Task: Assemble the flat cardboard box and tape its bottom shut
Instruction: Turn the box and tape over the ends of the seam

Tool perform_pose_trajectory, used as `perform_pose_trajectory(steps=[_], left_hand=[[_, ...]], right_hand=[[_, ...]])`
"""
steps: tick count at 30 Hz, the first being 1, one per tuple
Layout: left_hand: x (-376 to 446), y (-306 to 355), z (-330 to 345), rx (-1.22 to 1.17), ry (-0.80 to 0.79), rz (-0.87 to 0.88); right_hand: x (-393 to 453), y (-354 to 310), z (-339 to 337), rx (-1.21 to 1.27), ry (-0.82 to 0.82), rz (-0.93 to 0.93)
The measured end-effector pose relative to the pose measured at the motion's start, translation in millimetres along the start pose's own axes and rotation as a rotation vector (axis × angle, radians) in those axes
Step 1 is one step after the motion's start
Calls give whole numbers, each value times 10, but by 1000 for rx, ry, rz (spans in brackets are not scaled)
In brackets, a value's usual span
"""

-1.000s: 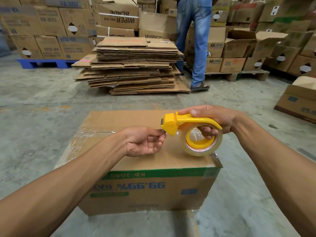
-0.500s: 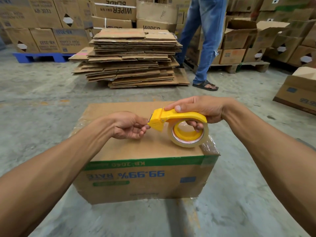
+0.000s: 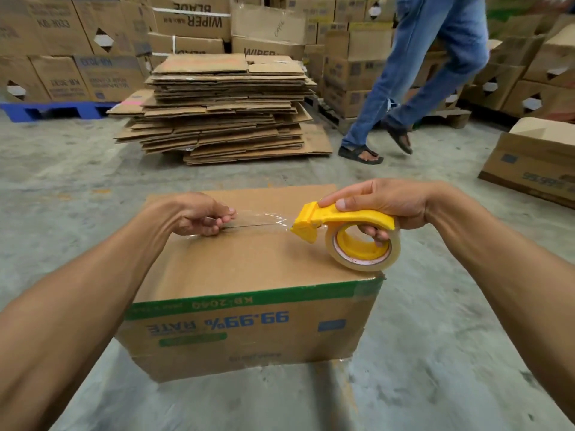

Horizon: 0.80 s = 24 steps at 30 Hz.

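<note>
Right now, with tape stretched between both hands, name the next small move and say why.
Probably lower the stretched tape onto the seam of the box and press it down. The left hand pinches the free end above the seam, the right hand holds the yellow dispenser, and the strip seems to hang just above the cardboard.

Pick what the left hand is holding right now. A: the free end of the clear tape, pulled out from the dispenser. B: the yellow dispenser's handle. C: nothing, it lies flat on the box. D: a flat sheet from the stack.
A: the left hand pinches the end of the clear tape, which stretches over the box seam to the dispenser held by the right hand.
</note>
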<state>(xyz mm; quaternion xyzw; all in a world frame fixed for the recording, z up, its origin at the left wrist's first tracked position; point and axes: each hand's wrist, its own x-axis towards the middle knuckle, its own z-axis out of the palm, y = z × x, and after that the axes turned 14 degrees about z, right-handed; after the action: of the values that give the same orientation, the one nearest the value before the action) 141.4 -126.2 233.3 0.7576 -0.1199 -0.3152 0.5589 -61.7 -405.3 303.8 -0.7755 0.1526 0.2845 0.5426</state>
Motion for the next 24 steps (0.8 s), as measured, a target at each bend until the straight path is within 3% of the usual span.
perform_pose_trajectory(steps=[6, 14, 19, 24], left_hand=[[474, 493, 440, 314, -67, 179], [1315, 943, 1252, 582, 65, 515], [1810, 915, 1518, 656, -37, 520], [2068, 870, 1562, 678, -151, 527]], right_hand=[[-154, 91, -132, 48, 162, 28], [-36, 128, -155, 298, 446, -8], [199, 93, -101, 546, 537, -43], [392, 59, -52, 636, 616, -9]])
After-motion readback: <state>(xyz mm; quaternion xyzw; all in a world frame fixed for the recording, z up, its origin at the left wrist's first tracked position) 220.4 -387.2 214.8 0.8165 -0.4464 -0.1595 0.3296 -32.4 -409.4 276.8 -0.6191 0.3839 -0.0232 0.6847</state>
